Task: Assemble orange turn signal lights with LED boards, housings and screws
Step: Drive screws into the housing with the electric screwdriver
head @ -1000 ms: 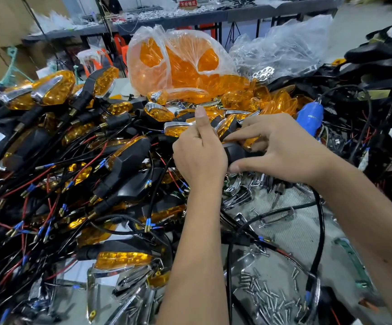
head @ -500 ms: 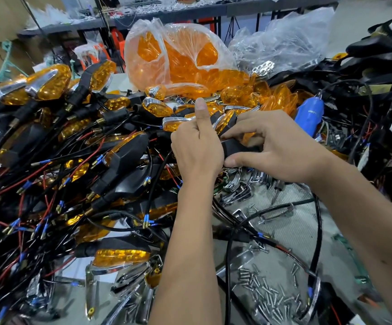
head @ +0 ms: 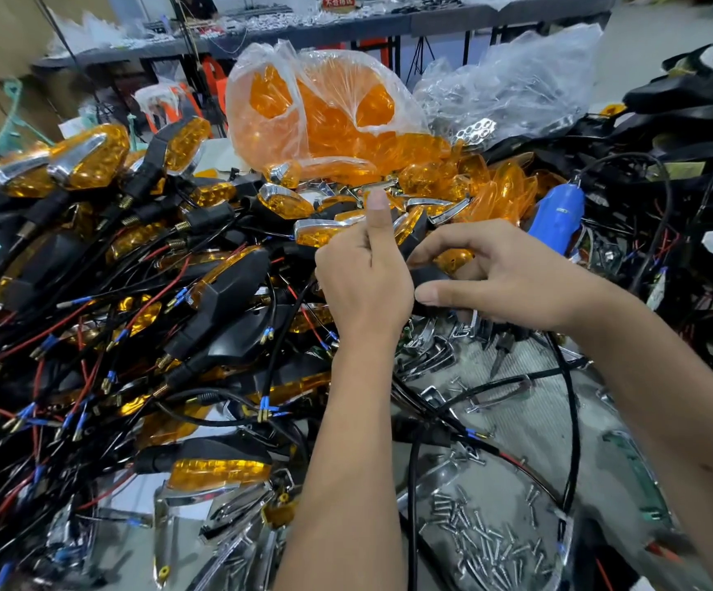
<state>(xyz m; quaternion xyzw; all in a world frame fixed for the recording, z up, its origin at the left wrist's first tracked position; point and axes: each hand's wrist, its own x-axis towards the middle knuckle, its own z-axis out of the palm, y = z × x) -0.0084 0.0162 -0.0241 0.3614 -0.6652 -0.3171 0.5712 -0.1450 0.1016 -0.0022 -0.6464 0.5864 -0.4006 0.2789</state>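
The grey table (head: 529, 424) carries, over its whole left side, a tangled heap of finished turn signals (head: 218, 300): glossy faceted orange lenses, matte black angular housings, chrome trim, and thin red and black wires tipped in blue sleeves. Behind it a crinkled clear bag of orange lenses (head: 324, 108) sits beside a second clear bag of chrome parts (head: 516, 91). Against the earlier frames the scene is nearly unchanged; both hands remain at the pile's edge, only slightly shifted in the view. The right hand (head: 516, 275) curls round a black housing (head: 429, 277), thumb beneath and forefinger stretched over its top, so its fingers grip the piece. The left hand (head: 363, 283) is bunched against the same housing with its thumb standing upright, the other fingers folded; what they pinch is hidden behind the hand. A black cable (head: 572, 403) trails in a loop from the housing down toward the near edge. A blue electric screwdriver (head: 557, 217) with a smooth plastic body lies just right of the hands. Small silver screws (head: 482, 543) are scattered on the table near the bottom.
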